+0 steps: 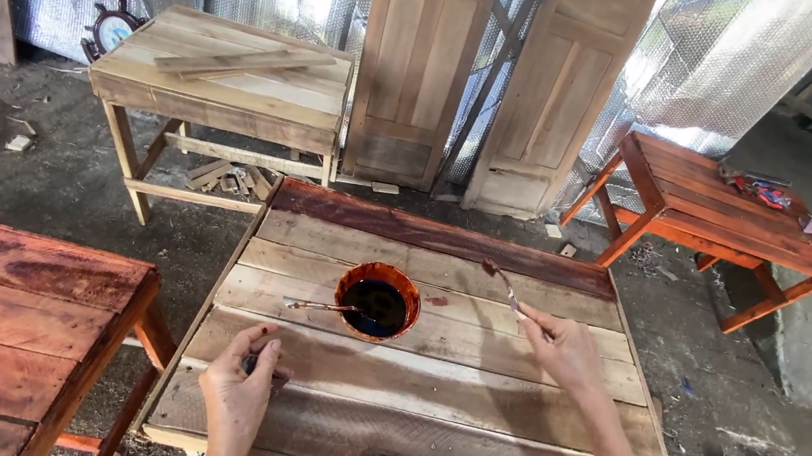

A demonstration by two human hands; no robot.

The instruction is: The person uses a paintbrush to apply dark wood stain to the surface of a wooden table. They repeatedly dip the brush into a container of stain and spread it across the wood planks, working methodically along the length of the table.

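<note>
I look down on a slatted wooden table [430,381] whose far board is stained dark red. My right hand [564,347] holds a thin paintbrush [504,285], its wet tip raised over the boards near the stained strip. A round orange bowl of dark stain [377,301] stands in the middle of the table, and a second brush [317,306] rests across its rim. My left hand [238,391] lies on the near left boards, fingers curled around a small dark object that I cannot make out.
A red-stained table [4,317] stands at my left. An unstained table [231,79] with loose slats is behind, a stained bench [730,207] with tools at the right. Two wooden door panels [482,75] lean on a foil-covered wall. Wood scraps litter the floor.
</note>
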